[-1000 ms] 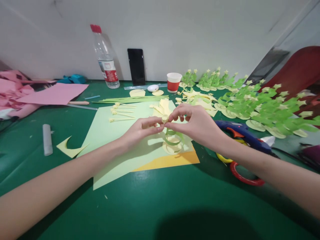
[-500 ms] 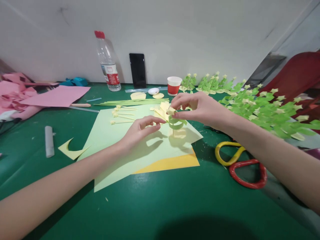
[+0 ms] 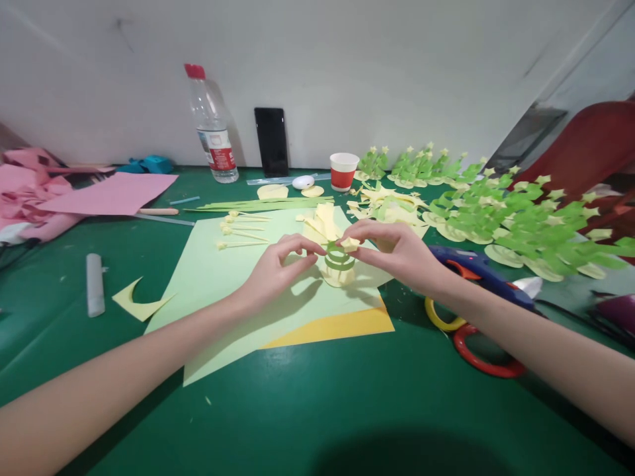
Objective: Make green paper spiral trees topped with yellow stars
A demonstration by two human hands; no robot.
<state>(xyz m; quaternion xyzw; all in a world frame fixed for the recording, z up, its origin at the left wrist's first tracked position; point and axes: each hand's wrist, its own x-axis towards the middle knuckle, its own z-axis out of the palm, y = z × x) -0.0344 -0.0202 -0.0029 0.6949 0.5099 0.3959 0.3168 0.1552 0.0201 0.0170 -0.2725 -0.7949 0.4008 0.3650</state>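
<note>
A curled green paper strip [image 3: 339,262] stands in rings on a pale yellow paper disc [image 3: 338,279], above the pale green sheet. My right hand [image 3: 397,251] pinches a small pale yellow paper star [image 3: 350,244] at the top of the curl, thumb and forefinger closed on it. To the left of the curl is my left hand [image 3: 278,268], its forefinger and thumb slightly apart. The left forefinger's tip reaches the curl's edge; I cannot tell whether it presses on it. Yellow paper strips [image 3: 322,221] lie just behind the curl.
Left on the pale green sheet [image 3: 218,317] lie thin paper sticks [image 3: 243,231] with knotted ends. Scissors [image 3: 481,357] and a blue glue gun [image 3: 481,271] sit under my right forearm. Green paper plants with stars [image 3: 536,218] crowd the right. Behind stand a bottle [image 3: 215,145], phone [image 3: 271,142] and cup [image 3: 343,172].
My right hand has come down and slightly toward me with the star, uncovering paper scraps and the glue gun behind it. The curl and its disc now stand more upright. My left hand barely moved.
</note>
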